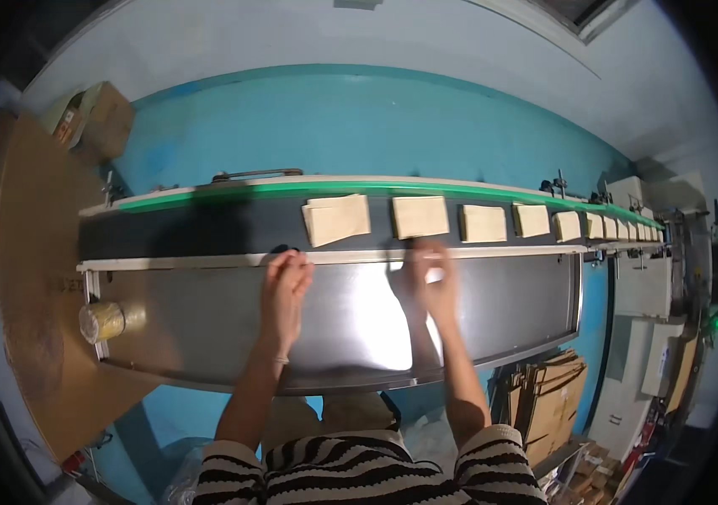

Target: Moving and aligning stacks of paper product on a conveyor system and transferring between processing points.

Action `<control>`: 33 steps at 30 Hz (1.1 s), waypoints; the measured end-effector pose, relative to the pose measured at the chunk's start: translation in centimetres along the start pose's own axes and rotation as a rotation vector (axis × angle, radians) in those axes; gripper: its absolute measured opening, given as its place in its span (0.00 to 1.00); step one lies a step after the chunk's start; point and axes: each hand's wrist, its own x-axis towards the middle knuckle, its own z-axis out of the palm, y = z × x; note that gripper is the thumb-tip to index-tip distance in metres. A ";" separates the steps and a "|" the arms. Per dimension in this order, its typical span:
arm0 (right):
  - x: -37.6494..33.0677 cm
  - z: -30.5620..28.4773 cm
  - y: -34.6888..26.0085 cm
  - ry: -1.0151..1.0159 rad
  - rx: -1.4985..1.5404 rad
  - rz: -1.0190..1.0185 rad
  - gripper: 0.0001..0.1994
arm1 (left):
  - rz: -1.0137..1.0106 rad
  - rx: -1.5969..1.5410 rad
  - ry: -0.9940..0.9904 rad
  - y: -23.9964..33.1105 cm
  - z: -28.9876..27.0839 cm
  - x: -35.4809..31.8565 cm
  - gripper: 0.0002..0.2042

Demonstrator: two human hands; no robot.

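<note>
My left hand [287,284] is raised at the near rail of the conveyor belt, fingers loosely bent and a little apart, with nothing visible in them. It is nearest to a slightly fanned stack of cream-coloured paper pieces [339,220] on the dark belt [275,230]. My right hand [435,273] is blurred at the same rail, just below a second cream stack [420,217]. Its thumb and fingers curve toward each other, but motion hides whether they meet or hold anything. More cream stacks [483,224] lie in a row along the belt to the right.
A metal tray table [325,328] runs along the belt's near side. A roll of clear yellowish tape [102,322] sits at its left end, beside a large cardboard sheet [39,278]. Flattened cartons [557,396] lean at lower right. Machinery [696,244] stands at the belt's far right.
</note>
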 end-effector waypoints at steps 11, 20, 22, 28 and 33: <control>-10.4 18.4 -13.0 -0.047 -0.316 -0.349 0.08 | 0.145 0.368 0.238 7.0 -24.9 -27.2 0.10; -61.6 32.8 -30.4 -1.059 0.163 -0.580 0.02 | -0.038 0.163 0.855 1.9 -51.0 -66.0 0.16; -73.3 32.6 -34.0 -1.360 0.250 -0.628 0.05 | 0.082 0.118 0.955 -0.4 -54.3 -72.2 0.17; -98.1 34.8 -48.4 -1.907 0.690 -1.229 0.10 | 0.602 0.306 1.398 -1.7 -62.8 -88.5 0.11; -114.1 43.5 -56.4 -1.545 0.515 -1.770 0.34 | 0.554 0.349 1.891 0.2 -67.2 -101.1 0.14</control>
